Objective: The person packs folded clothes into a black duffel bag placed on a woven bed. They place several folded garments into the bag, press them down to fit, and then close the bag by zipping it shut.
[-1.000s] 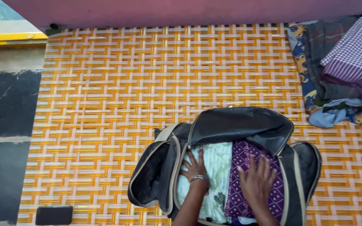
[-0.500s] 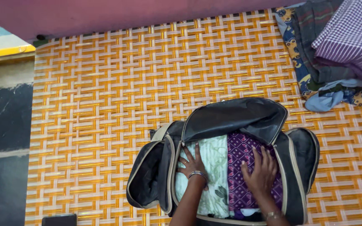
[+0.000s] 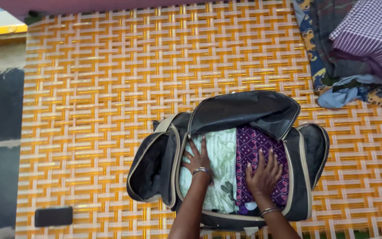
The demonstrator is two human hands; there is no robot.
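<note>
Bag: a black duffel bag (image 3: 261,113) with tan edges is lying open on the mat. Its soft top flap is folded back, away from the person. It is looking floppy and a bit shiny.
Left hand: the left hand (image 3: 196,158) is lying flat inside the bag, fingers spread, pressing on the pale green cloth (image 3: 219,168). It is pinching nothing. A thin metal bangle is sitting on the wrist.
Right hand: the right hand (image 3: 264,176) is lying flat inside the bag too, fingers spread, pressing on the purple cloth (image 3: 255,144). It is pinching nothing. Bangles are sitting on this wrist.
Pale green cloth: it is folded, soft, with leaf shapes, filling the bag's left half.
Purple cloth: it is folded, with small diamond shapes, touching the green cloth, filling the bag's right half.
Side pocket: a pocket (image 3: 149,170) on the bag's left end is hanging open.
Mat: an orange and white woven mat (image 3: 102,88) is lying under the bag, looking smooth like plastic.
Pile of clothes: checked and flowery clothes (image 3: 354,48) are lying well apart from the bag, beyond its right end.
Phone: a flat black phone (image 3: 53,217) is lying on the mat, left of the bag.
</note>
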